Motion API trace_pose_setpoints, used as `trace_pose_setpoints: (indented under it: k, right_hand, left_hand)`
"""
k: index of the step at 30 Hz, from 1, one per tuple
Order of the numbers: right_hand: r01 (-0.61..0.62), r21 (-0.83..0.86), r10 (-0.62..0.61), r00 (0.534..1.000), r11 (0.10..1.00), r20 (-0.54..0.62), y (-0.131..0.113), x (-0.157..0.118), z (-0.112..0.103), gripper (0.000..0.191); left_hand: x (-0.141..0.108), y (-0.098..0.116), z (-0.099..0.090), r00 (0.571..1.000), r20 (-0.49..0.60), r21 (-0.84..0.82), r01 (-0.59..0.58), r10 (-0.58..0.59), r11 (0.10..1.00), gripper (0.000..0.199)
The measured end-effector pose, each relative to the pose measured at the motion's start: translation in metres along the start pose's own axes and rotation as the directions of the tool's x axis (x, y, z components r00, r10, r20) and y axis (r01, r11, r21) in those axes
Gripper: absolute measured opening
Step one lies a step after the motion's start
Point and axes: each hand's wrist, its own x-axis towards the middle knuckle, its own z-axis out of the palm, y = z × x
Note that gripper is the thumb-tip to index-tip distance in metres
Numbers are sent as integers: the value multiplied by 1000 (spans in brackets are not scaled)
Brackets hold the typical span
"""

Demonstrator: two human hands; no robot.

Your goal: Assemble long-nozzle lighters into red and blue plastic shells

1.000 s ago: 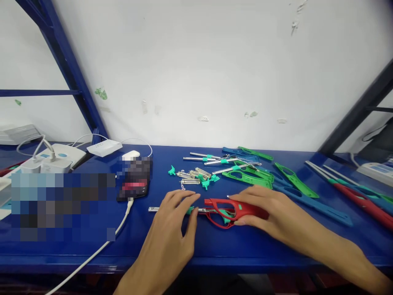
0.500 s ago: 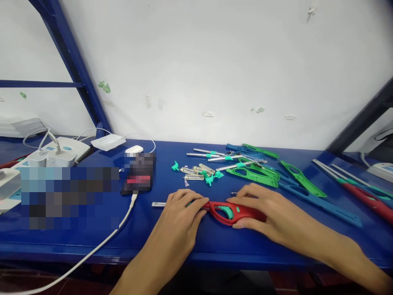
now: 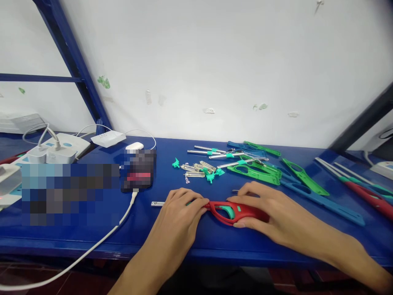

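A red long-nosed gas lighter (image 3: 225, 212) with a green trigger lies sideways near the table's front, its metal tube pointing left. My left hand (image 3: 181, 211) is closed around the front of it, where tube meets body, and hides that joint. The fingers and thumb of my right hand (image 3: 260, 207) grip the red handle from both sides, covering its rear end. Just behind the right fingers, the tip of a thin metal piece (image 3: 235, 191) shows. Further back lie metal lighter tubes (image 3: 227, 155), small clear-and-metal parts (image 3: 195, 174) and green triggers (image 3: 210, 177).
Green shell halves (image 3: 303, 176) and blue shell halves (image 3: 322, 200) lie to the right, beside assembled red and blue lighters (image 3: 365, 190). On the left are a phone (image 3: 138, 172) on a white cable (image 3: 119, 225) and a power strip with chargers (image 3: 66, 151). A white wall (image 3: 196, 61) rises behind.
Both hands keep the same hold on the red lighter. The view has shifted very slightly; the parts on the table have not moved.
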Motion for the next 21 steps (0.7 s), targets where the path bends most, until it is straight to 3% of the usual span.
trace_pose_setpoints:
  k: [16, 21]
  right_hand:
    - [-1, -44, -1, 999, 999, -49, 0, -9, 4, 45]
    - [-17, -152, -11, 983, 988, -186, 9, -23, 22, 52]
  left_hand:
    - [-3, 0, 2, 1000, 21, -55, -3, 5, 998, 22]
    - [-5, -3, 4, 999, -8, -62, -44, 43, 997, 22]
